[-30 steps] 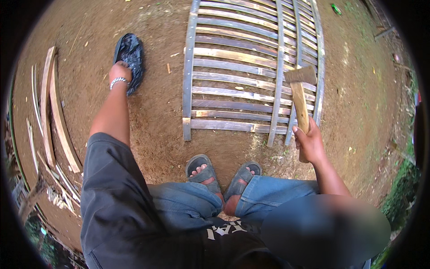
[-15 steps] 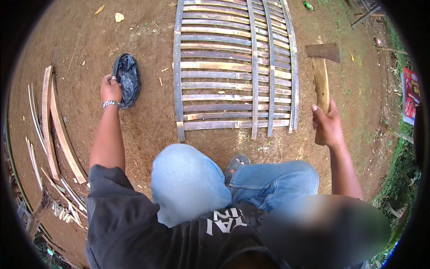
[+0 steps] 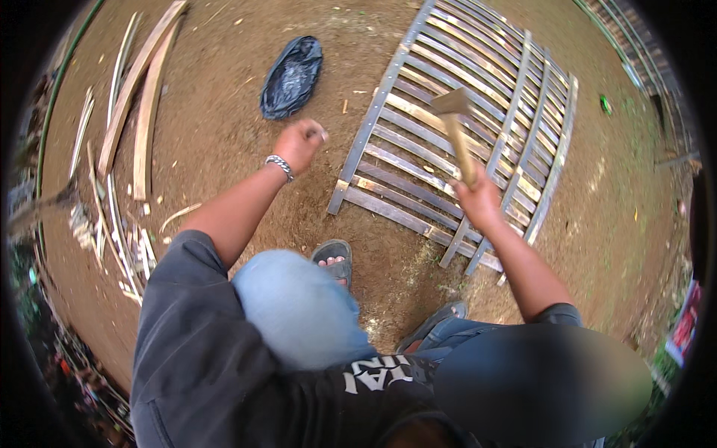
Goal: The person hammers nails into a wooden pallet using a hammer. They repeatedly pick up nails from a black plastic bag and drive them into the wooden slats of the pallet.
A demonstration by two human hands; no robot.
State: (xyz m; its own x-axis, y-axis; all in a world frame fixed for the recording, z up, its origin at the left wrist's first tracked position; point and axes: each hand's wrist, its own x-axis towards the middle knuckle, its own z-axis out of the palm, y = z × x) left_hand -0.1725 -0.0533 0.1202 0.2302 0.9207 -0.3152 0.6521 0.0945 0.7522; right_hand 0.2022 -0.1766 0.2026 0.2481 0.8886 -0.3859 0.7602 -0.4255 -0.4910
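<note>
Bamboo is making up the slatted panel (image 3: 514,97) lying ahead of me and to my right, and its thin slats could be splitting if a stray stroke were landing on them. Above it I am holding the hatchet (image 3: 457,134) with its head pointing away from me; my right hand (image 3: 480,201) is grasping the lower handle, fingers wrapping around it. A slackening grip could be letting that head drop onto the panel, and a sideways swing could be endangering my left hand (image 3: 299,145). That hand is hovering just beside the near end of the open black plastic bag (image 3: 291,78); a careless knock could be spilling its glinting contents, too small for me to name. My left fingers are curling inward, but blur is hiding whether they are pinching anything, so I cannot tell.

Bare brown earth (image 3: 231,112) is spreading beneath everything, leaving room between bag and panel. Well to the left, 2 wooden planks (image 3: 151,127) are lying close together. My 2 sandals (image 3: 343,270) are standing on the near ground. Pale offcuts (image 3: 82,222) are littering the far left.
</note>
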